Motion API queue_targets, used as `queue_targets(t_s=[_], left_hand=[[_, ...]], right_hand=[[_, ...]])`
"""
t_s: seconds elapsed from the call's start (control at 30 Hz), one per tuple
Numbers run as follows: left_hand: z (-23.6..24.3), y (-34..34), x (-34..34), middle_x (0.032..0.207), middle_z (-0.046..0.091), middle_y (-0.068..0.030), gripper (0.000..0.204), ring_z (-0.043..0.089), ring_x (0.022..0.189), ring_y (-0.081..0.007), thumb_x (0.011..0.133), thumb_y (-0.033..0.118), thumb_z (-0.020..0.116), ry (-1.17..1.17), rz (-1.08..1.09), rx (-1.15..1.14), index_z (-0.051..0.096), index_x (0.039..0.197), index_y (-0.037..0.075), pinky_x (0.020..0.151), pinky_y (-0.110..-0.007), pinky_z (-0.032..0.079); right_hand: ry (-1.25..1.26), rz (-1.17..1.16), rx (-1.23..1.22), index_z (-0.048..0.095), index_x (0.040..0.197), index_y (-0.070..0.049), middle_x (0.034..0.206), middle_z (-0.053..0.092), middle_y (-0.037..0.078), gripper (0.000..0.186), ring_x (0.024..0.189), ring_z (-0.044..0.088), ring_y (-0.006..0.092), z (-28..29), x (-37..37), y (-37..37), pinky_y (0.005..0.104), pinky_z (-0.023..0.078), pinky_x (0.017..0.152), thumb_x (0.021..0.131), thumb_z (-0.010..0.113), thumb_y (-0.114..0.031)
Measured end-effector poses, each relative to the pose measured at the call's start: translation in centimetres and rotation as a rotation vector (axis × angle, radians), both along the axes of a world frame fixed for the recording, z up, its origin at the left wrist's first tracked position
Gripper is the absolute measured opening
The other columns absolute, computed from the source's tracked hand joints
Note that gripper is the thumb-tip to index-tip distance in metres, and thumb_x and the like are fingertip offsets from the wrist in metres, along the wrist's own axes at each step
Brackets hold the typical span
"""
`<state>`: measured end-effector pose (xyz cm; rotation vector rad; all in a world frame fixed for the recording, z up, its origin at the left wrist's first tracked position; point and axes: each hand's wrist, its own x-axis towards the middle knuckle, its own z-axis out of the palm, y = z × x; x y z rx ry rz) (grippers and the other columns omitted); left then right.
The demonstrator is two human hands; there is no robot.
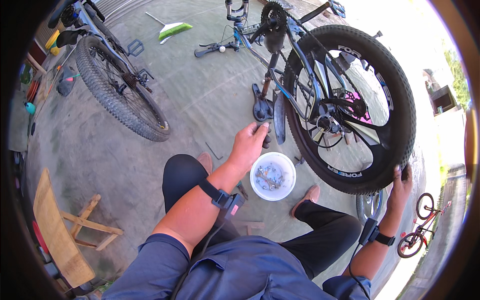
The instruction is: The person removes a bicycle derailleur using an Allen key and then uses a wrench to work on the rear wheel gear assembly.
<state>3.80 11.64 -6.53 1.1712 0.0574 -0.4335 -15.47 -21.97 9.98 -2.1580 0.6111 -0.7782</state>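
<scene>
Bicycle wheel handled on an upturned frame. The black three-spoked rear wheel with pale spoke faces (362, 131) stands in the raised rear end of a blue-and-grey metal bicycle frame (304, 61), ahead and to the person's right. The bare right hand (403, 181) touches the lower outer edge of the knobbly black tyre, fingers partly bent; whether it truly grips cannot be told. The bare left hand (254, 140), fingers curled and tips darkened, is apart from the wheel, just beside a narrow black mudguard (279, 120); whether it pinches anything small is unclear. The step in hand appears to be steadying or turning the wheel. The next move seems to call for light control at the tyre, with the left fingers clear of the chain and sprockets. Nearer the person, a round white plastic bucket (273, 198) contains metal tools and small parts; a thin dark L-shaped key (214, 151) lies on the floor. The black saddle (262, 105) rests on the floor beyond the left hand.
</scene>
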Motion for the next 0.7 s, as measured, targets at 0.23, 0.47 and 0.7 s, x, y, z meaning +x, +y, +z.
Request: queue_targets(t_s=[0.23,0.47,0.7], left_hand=[[-0.2,-0.2,0.2,0.073,0.058,-0.0023,0.023,0.053,0.064,-0.0089,0.094,0.025,0.054,0.005,0.001,0.008,0.058,0.086,0.003,0.061,-0.024,0.044],[0.0,-0.5,-0.1,0.072,0.058,-0.0019,0.023,0.053,0.064,-0.0088,0.095,0.025,0.054,0.006,-0.006,0.007,0.058,0.086,0.004,0.061,-0.024,0.043],[-0.1,-0.6,-0.2,0.073,0.058,-0.002,0.024,0.053,0.064,-0.0088,0.095,0.025,0.053,0.009,-0.018,0.037,0.059,0.087,0.004,0.062,-0.024,0.043]], right_hand=[[-0.1,0.175,-0.016,0.033,0.137,0.005,0.134,0.044,0.018,0.058,0.124,0.043,0.0243,2.8,3.4,2.4,0.0335,0.031,0.105,0.09,0.059,-0.019],[-0.01,0.106,0.194,0.033,0.136,0.007,0.131,0.047,0.015,0.058,0.121,0.045,0.0214,-2.9,-3.1,0.7,0.033,0.031,0.104,0.087,0.061,-0.009],[0.059,0.01,0.138,0.041,0.132,0.006,0.125,0.052,0.015,0.051,0.115,0.049,0.021,-4.0,-4.4,0.0,0.0321,0.035,0.101,0.09,0.061,-0.016]])
